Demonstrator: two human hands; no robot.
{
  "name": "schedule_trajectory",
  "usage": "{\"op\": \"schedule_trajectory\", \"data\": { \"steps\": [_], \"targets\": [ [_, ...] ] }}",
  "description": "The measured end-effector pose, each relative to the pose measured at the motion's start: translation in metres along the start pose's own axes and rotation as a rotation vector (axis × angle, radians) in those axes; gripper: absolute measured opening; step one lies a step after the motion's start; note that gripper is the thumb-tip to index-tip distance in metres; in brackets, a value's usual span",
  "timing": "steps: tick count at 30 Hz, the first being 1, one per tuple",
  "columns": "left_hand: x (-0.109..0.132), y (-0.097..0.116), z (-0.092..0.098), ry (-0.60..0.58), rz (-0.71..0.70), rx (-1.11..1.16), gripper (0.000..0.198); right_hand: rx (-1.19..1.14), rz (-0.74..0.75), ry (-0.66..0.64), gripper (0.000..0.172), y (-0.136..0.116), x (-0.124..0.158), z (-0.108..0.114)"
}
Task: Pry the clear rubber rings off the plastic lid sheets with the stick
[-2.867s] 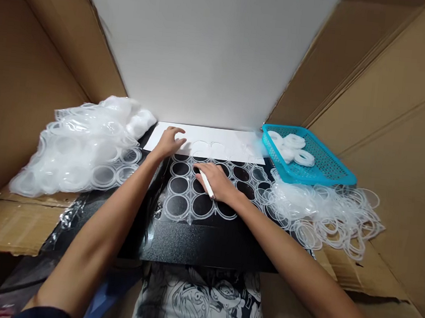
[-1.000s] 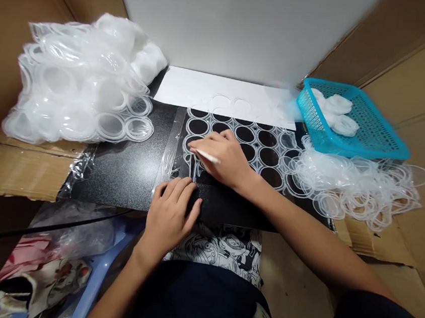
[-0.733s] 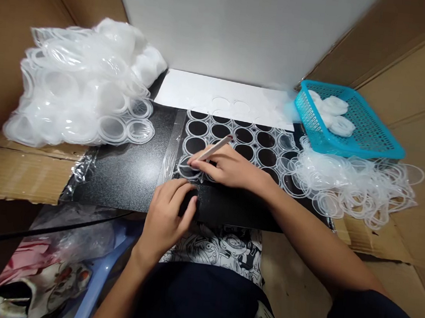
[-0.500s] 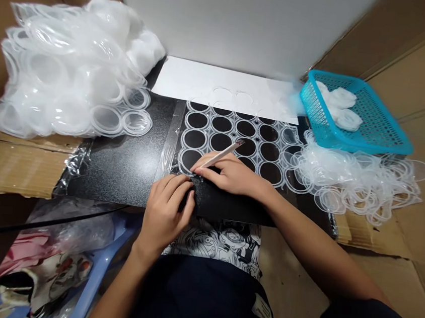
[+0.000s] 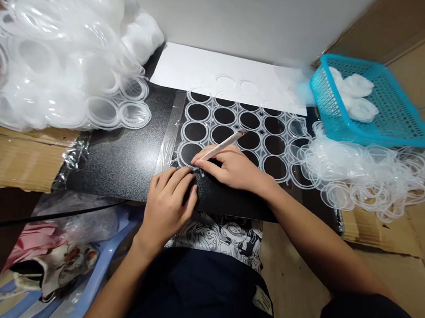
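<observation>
A navy short-sleeved top (image 5: 198,294) meets black-and-white printed bottoms (image 5: 227,236).

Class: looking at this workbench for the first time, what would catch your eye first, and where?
Probably the bright blue basket of white bundles at upper right, and the glossy plastic heap at upper left. Lower, between them, the right hand grips a white pen-like tool over a sheet of clear rings.

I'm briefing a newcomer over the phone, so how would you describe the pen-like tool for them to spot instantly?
On the black tabletop lies a sheet of clear rings. Near its closest edge, the right hand grips the slim white tool, slanting up to the right, its upper end dark. Unlike the round, see-through rings, it is straight and solid-looking.
</observation>
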State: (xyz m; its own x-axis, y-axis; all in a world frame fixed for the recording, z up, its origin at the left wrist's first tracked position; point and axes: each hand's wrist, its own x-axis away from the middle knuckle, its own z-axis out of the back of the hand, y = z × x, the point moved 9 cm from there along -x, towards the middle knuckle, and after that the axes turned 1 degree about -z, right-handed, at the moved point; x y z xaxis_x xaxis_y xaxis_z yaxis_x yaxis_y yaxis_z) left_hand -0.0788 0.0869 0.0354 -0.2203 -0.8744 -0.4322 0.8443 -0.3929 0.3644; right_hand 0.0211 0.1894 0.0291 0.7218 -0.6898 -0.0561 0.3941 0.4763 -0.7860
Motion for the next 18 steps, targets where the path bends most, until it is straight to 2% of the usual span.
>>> {"op": "schedule_trajectory", "data": {
  "steps": [2,5,10,14,18],
  "targets": [
    [-0.002,0.002,-0.001,-0.019,0.0,-0.028,0.024,0.024,0.039,-0.02,0.027,-0.005,0.0,-0.001],
    [-0.005,0.003,-0.004,-0.057,0.015,-0.068,0.027,0.11,0.176,-0.04,0.03,-0.016,0.002,-0.005],
    [-0.005,0.003,-0.007,-0.087,0.021,-0.089,0.03,0.473,0.352,0.022,0.033,-0.024,0.008,-0.016],
    [-0.001,0.002,-0.007,-0.078,0.016,-0.094,0.029,0.681,0.381,0.066,0.034,-0.028,-0.004,-0.018],
    [0.001,0.001,-0.006,-0.065,0.032,-0.082,0.021,0.759,0.323,0.161,0.036,-0.028,-0.036,0.004]
  ]
}}
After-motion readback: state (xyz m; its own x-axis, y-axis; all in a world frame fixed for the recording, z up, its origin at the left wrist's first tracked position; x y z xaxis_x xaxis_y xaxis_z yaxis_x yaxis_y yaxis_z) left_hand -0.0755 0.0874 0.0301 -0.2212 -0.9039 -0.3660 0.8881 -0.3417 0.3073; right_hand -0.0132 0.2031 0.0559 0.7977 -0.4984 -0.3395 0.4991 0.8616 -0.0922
